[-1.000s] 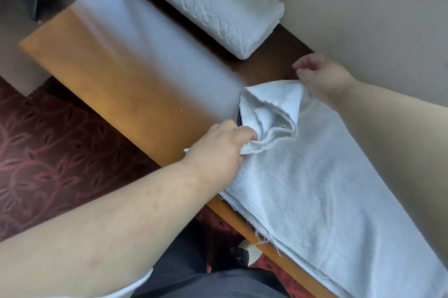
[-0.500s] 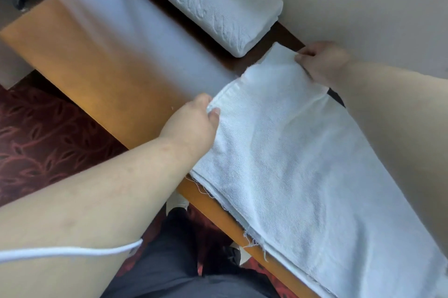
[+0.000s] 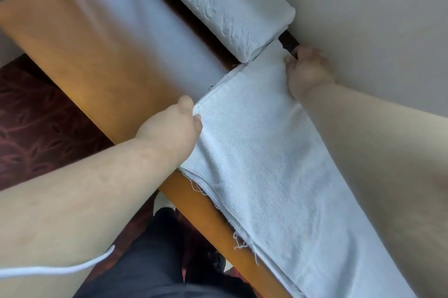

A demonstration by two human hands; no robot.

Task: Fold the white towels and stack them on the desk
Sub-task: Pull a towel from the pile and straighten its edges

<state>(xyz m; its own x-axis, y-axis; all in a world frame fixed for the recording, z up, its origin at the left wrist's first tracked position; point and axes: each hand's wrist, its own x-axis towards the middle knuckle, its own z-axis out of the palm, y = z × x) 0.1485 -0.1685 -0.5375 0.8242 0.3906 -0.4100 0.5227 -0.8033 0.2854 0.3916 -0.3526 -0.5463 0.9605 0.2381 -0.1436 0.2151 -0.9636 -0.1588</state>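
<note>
- the wooden desk [image 3: 101, 60] runs slantwise across the view, from upper left to lower right, its far long side against a pale wall [image 3: 375, 18]; a broad pale sheen of light lies along its top.
- a long white towel [image 3: 266, 176] lies flat along the near part of the desk, laid out in several layers; its near long edge runs along the desk's front edge, with loose threads hanging there.
- a second white towel, the folded towel [image 3: 223, 2], sits at the far side of the desk by the wall; it is thick and has a raised woven pattern. its near end touches or very nearly touches the far end of the flat towel.
- the left hand [image 3: 172, 125] is at the near far-end corner of the flat towel, thumb on top and fingers curled under the hem, pinching that corner.
- the right hand [image 3: 308, 72] is at the opposite corner by the wall, knuckles up; its fingers are bent down onto the towel's edge, but whether they pinch the cloth or only press on it i cannot tell.
- dark red patterned carpet [image 3: 36, 115] shows below the desk, and the person's dark trousers [image 3: 150, 261] at the bottom.
- a thin white cord [image 3: 60, 271] crosses the left forearm.
</note>
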